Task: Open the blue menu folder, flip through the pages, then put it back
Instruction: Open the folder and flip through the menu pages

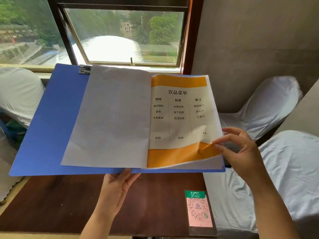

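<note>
Nearest the camera, a dark brown bench (60, 204), with a pink QR-code card (199, 211) in a clear stand near its right edge. Above the bench, left hand (117, 188) palm-up under the bottom edge of the blue menu folder (51, 121), fingers tucked beneath the spine; grip on the folder from below, holding it up off the wood. Right hand (241, 152) at the lower right corner, thumb and forefinger pinched narrow on the curled orange corner of the drinks page (179, 118); that corner lifted off the sheet beneath. Folder spread wide open, tilted toward the camera, hanging over the far half of the bench. On its left side, a plain white sheet (110, 118) lying turned over, blank face up. At the top of the left cover, a metal clip (84, 69). Off to the right, white-covered chairs (269, 107); another white cover at far left. Beyond, a dark-framed window (124, 35), trees and a road outside.
</note>
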### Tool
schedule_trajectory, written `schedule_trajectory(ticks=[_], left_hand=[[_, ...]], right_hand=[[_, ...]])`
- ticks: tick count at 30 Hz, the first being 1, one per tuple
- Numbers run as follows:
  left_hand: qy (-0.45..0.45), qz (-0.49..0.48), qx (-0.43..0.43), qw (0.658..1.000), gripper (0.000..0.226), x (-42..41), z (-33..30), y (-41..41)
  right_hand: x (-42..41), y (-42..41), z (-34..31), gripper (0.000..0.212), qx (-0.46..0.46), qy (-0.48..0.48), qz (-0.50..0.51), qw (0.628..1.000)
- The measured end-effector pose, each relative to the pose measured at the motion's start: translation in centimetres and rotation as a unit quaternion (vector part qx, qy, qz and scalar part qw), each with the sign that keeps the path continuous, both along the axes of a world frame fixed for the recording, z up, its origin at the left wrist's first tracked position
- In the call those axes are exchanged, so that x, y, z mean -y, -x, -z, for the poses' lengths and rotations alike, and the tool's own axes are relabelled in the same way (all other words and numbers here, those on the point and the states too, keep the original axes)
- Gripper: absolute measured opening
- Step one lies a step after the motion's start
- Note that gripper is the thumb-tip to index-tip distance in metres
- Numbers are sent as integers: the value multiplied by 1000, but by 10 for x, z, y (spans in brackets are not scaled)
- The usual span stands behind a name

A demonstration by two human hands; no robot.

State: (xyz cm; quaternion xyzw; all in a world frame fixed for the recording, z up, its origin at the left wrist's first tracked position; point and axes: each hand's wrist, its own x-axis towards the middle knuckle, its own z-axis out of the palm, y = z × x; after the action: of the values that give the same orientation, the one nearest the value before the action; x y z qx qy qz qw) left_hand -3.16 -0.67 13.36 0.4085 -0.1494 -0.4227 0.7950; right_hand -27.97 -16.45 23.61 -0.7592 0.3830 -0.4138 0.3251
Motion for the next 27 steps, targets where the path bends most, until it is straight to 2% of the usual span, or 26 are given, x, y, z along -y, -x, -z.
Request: schedule_trajectory(ticks=[3,5,7,8,9,11,12,14,16,19,22,27], left_hand=[[1,-3,2,1000,37,-2,1,-1],[-3,-10,-15,1000,37,-3,2,-1],[5,-10,-26,1000,40,-4,3,-1],[10,-8,-27,1000,43,-4,2,-1],[14,-7,-28,999,45,-5,1,0],[20,-4,-32,999,44,-6,1,0],[24,-1,-34,999,44,-7,1,1],[31,4,-40,999,44,-8,1,2],[37,7,-44,998,45,-9,0,6],[34,14,-43,998,45,-10,-3,11],[14,27,-18,999,40,-12,-3,15],[31,33,6,999,37,-13,-10,21]], right_hand=[[-16,-13,-19,12,101,-30,-94,990],[-27,-25,-29,17,170,-35,-173,969],[-33,-39,-31,27,263,-82,-255,927],[-36,-46,-31,27,312,-135,-270,901],[-38,-52,-27,27,330,-158,-254,895],[-39,-64,-21,30,267,-129,-184,937],[-36,-74,-18,35,199,-98,-157,962],[-33,-90,-11,43,56,-53,-157,985],[-34,-104,-8,43,-19,-55,-146,988],[-46,-116,-2,56,-96,60,-136,984],[-57,-128,4,67,-127,118,-134,976],[-67,-140,21,59,-232,223,-68,945]])
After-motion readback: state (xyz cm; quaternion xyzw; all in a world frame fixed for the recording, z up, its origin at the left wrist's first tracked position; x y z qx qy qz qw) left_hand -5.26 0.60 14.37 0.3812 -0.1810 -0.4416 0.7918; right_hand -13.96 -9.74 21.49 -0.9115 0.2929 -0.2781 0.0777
